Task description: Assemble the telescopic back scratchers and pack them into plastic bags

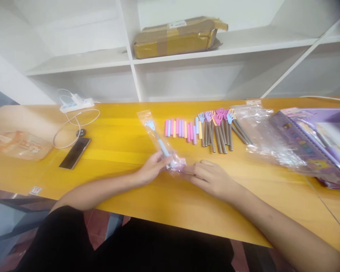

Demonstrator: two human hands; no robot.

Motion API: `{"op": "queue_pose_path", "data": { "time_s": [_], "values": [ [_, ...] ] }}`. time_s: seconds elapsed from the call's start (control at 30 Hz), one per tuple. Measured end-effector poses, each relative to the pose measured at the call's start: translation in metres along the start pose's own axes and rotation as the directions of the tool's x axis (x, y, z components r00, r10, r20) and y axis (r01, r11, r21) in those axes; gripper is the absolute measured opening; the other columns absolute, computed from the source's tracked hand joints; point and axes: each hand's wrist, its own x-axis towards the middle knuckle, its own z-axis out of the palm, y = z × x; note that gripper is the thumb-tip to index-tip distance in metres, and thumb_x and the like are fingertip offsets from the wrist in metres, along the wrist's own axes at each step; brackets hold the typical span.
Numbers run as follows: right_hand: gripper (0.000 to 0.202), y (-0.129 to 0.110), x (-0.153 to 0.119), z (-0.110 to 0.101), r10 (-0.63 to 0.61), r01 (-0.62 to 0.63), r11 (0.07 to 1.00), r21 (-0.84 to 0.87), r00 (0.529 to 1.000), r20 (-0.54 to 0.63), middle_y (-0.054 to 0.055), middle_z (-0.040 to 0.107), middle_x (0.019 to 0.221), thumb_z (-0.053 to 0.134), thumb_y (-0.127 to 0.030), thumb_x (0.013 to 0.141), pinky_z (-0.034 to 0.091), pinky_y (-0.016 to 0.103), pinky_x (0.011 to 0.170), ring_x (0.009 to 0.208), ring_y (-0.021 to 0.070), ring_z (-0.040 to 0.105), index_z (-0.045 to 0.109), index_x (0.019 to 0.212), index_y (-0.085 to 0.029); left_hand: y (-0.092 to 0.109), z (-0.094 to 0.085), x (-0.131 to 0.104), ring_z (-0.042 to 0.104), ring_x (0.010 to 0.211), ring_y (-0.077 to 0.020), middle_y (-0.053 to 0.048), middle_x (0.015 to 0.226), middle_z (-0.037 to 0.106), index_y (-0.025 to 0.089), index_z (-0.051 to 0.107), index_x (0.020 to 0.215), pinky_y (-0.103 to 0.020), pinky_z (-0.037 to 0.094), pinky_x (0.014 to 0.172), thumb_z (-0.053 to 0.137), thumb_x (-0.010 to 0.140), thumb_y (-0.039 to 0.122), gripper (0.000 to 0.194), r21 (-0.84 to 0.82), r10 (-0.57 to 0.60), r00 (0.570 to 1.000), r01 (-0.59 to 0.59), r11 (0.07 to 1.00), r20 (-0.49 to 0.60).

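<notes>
A blue back scratcher (164, 148) with a small hand-shaped head lies inside a clear plastic bag (144, 116). My left hand (154, 166) is closed around its handle through the bag, low on the grip. Fingers of my right hand (211, 177) pinch the bag's lower end beside a small printed label. Beyond my hands, several coloured grip sleeves (184, 128) lie in a row. To their right are several metal back scratchers (218, 130) with pink, purple, blue and orange heads and bare shafts.
Clear plastic bags (260, 132) are piled at right, against a purple box (303, 145). At left lie a phone (75, 153), a white cable, a power strip (77, 105) and an orange-printed bag (24, 145). A taped carton (177, 37) sits on the white shelf behind.
</notes>
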Motion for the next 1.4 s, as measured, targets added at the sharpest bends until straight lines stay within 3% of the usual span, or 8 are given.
{"op": "queue_pose_path", "data": {
  "time_s": [0.1,0.17,0.37,0.6,0.77,0.9,1.1,1.4],
  "values": [
    [0.032,-0.003,0.001,0.001,-0.142,0.14,0.989,-0.055,0.989,-0.033,0.004,0.078,0.119,0.042,-0.011,0.111,0.043,0.033,0.068,0.091,0.0141,0.069,0.072,0.116,-0.022,-0.002,-0.005,0.004,0.07,0.108,-0.0213,-0.009,0.121,0.074,0.02,0.071,0.129,-0.033,0.054,0.099,0.083,0.09,0.047,0.049,0.002,0.044,0.998,-0.043,0.999,-0.05],
    [0.032,-0.005,0.001,0.003,-0.163,0.16,0.985,-0.066,0.985,-0.053,0.004,0.079,0.115,0.039,-0.01,0.112,0.042,0.033,0.067,0.091,0.0142,0.069,0.07,0.116,-0.02,-0.003,-0.007,0.005,0.071,0.107,-0.0219,-0.009,0.117,0.075,0.019,0.072,0.126,-0.034,0.054,0.1,0.083,0.09,0.046,0.047,0.085,0.06,0.998,-0.059,0.995,-0.012],
    [0.014,-0.009,0.0,0.016,0.032,-0.013,0.995,0.1,0.982,-0.185,0.004,0.077,0.107,0.064,-0.017,0.105,0.052,0.03,0.076,0.092,0.0148,0.071,0.067,0.118,-0.021,-0.007,-0.005,0.002,0.071,0.12,-0.0288,-0.015,0.128,0.075,0.018,0.073,0.125,-0.043,0.054,0.107,0.081,0.091,0.047,0.046,0.178,0.004,0.975,-0.045,0.983,0.224],
    [0.009,-0.016,0.01,0.017,0.283,-0.211,0.895,0.394,0.95,-0.135,0.004,0.069,0.09,0.064,-0.018,0.104,0.054,0.027,0.069,0.076,0.0132,0.065,0.07,0.111,-0.02,-0.01,-0.006,-0.001,0.073,0.114,-0.0266,-0.014,0.125,0.074,0.02,0.071,0.129,-0.04,0.057,0.101,0.075,0.095,0.055,0.049,0.129,-0.035,0.967,0.002,0.992,0.251],
    [0.009,-0.015,0.009,0.017,0.309,-0.226,0.879,0.419,0.94,-0.141,0.004,0.069,0.091,0.065,-0.017,0.103,0.053,0.026,0.069,0.076,0.0128,0.065,0.07,0.111,-0.02,-0.014,-0.006,-0.002,0.074,0.108,-0.0261,-0.014,0.123,0.073,0.022,0.062,0.139,-0.042,0.058,0.096,0.09,0.084,0.037,0.064,0.089,-0.06,0.939,0.032,0.996,0.337],
    [0.011,-0.015,0.007,0.018,0.328,-0.235,0.864,0.445,0.933,-0.145,0.003,0.066,0.089,0.066,-0.015,0.102,0.05,0.024,0.064,0.071,0.0107,0.06,0.07,0.111,-0.02,-0.023,-0.005,-0.002,0.072,0.114,-0.027,-0.013,0.126,0.071,0.022,0.06,0.138,-0.044,0.058,0.098,0.096,0.075,0.024,0.073,0.049,-0.021,0.941,0.005,0.999,0.337],
    [0.013,-0.014,0.006,0.02,0.337,-0.241,0.858,0.453,0.931,-0.143,0.003,0.065,0.089,0.066,-0.013,0.102,0.049,0.024,0.064,0.07,0.0102,0.059,0.069,0.112,-0.02,-0.028,-0.005,-0.003,0.07,0.121,-0.0283,-0.014,0.129,0.07,0.022,0.059,0.137,-0.046,0.056,0.104,0.093,0.079,0.022,0.068,0.042,0.001,0.94,-0.016,0.999,0.342],
    [0.013,-0.014,0.006,0.022,0.335,-0.244,0.859,0.45,0.933,-0.133,0.002,0.064,0.089,0.065,-0.015,0.102,0.05,0.024,0.065,0.07,0.0099,0.058,0.068,0.113,-0.021,-0.026,-0.003,-0.004,0.071,0.109,-0.0249,-0.013,0.123,0.071,0.02,0.061,0.134,-0.041,0.058,0.092,0.091,0.082,0.027,0.06,0.069,0.023,0.943,-0.048,0.996,0.331]
  ]
}}
